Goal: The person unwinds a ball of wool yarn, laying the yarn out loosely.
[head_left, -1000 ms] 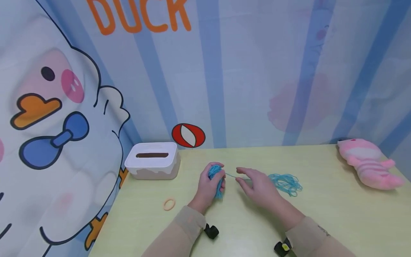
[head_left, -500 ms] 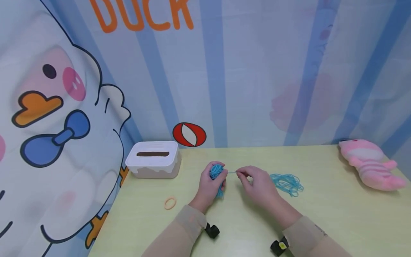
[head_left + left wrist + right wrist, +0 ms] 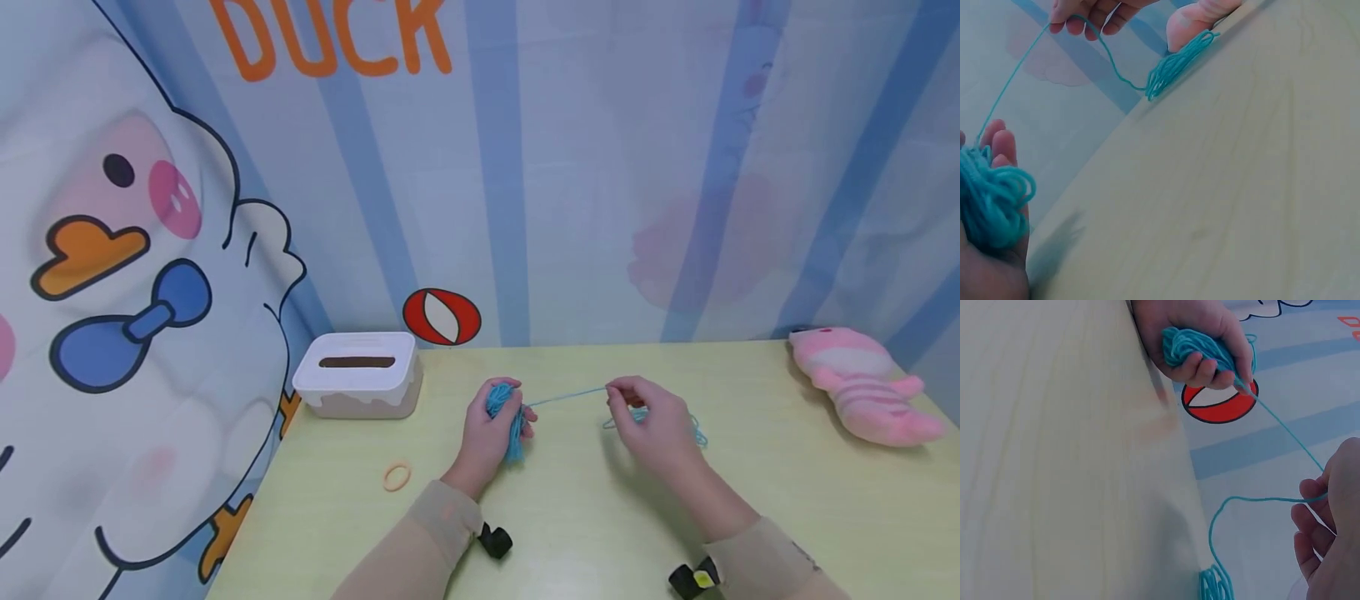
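Orange letters (image 3: 341,40) spell "DUCK" on the striped backdrop (image 3: 577,183).

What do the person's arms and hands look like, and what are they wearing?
The left hand and right hand wear no gloves. The left sleeve and right sleeve are long and beige; the right one has a small dark marking. By each cuff is a chunky black gadget, probably a wrist camera. The right one has a yellow patch.

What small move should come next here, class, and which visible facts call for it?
Probably the right hand should wrap the strand once round the yarn bundle. The strand runs straight from the bundle, gripped by the left hand, to the right hand's pinch, then slack to a loose coil on the table, so yarn seems left to wind.
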The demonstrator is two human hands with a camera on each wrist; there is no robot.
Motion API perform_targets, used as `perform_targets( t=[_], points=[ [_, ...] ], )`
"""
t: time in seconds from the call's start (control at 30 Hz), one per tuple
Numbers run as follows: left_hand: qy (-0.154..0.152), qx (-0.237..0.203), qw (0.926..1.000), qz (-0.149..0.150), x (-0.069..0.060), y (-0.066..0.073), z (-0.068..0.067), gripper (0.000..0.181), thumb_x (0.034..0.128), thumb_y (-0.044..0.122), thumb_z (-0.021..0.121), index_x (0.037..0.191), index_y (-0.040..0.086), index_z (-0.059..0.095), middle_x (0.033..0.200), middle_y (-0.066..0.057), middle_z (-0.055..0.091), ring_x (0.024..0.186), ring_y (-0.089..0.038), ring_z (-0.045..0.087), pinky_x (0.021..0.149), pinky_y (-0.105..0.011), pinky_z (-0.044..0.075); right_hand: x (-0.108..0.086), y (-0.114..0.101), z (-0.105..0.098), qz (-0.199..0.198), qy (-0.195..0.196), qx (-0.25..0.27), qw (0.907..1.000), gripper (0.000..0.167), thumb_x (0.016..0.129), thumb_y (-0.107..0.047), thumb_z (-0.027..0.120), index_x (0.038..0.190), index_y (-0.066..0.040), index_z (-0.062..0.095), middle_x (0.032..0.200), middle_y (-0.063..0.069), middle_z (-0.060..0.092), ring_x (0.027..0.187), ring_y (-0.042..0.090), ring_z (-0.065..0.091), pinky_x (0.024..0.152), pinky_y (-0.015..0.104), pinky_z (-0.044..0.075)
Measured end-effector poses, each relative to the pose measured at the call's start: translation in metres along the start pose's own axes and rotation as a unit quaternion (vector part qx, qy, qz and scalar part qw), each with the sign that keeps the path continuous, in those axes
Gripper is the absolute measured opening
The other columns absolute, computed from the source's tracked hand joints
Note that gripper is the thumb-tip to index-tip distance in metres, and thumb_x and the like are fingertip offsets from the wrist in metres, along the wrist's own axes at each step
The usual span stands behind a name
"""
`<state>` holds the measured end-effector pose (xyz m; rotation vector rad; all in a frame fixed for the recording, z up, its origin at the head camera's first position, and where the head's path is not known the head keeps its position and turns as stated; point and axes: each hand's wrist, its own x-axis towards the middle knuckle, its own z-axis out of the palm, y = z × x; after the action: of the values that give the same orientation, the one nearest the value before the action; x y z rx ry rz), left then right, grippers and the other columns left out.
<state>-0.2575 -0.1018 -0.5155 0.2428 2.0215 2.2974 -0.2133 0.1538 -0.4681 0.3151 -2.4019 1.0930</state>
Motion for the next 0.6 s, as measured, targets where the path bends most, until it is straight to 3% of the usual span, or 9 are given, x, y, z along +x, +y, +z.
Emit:
perform_targets(
  t=[0.17,0.27,0.47,0.6],
  points=[
    [0.011,0.014,0.9998,0.008,0.000,-0.001,-0.001,0.045,0.1105,0.030,0.068,0.145,0.002,0.056,0.089,-0.003,0.061,0.064,-0.017,0.057,0.063,-0.025,0.055,-0.003,0.013,-0.019,0.016,0.009,-0.019,0.9997,0.015,0.106,-0.015,0.070,0.113,-0.006,0.080,0.096,0.002,0.081,0.090,0.024,0.073,0.082,0.036,0.063],
    [0.016,0.027,0.9993,0.019,0.000,-0.002,-0.001,0.042,0.1098,0.024,0.069,0.144,0.002,0.058,0.089,-0.001,0.060,0.064,-0.017,0.055,0.063,-0.025,0.053,-0.005,0.022,-0.031,0.031,0.011,-0.030,0.9990,0.016,0.107,-0.018,0.069,0.114,-0.007,0.079,0.098,0.003,0.081,0.089,0.015,0.070,0.080,0.028,0.060],
    [0.030,0.036,0.9986,0.024,0.001,-0.004,-0.001,0.038,0.1113,0.023,0.067,0.142,0.002,0.060,0.091,-0.004,0.068,0.073,-0.015,0.068,0.073,-0.024,0.061,-0.009,0.040,-0.058,0.075,0.010,-0.053,0.9957,0.023,0.109,-0.026,0.066,0.119,-0.008,0.078,0.101,0.006,0.081,0.088,-0.006,0.059,0.076,0.013,0.050],
    [0.036,0.026,0.9989,0.017,0.002,-0.005,-0.001,0.040,0.1120,0.027,0.066,0.141,0.000,0.060,0.096,-0.009,0.071,0.077,-0.015,0.074,0.076,-0.027,0.065,-0.011,0.055,-0.074,0.103,-0.007,-0.076,0.9917,0.030,0.111,-0.031,0.064,0.123,-0.007,0.077,0.102,0.008,0.080,0.087,0.001,0.061,0.072,0.013,0.049]
  ],
)
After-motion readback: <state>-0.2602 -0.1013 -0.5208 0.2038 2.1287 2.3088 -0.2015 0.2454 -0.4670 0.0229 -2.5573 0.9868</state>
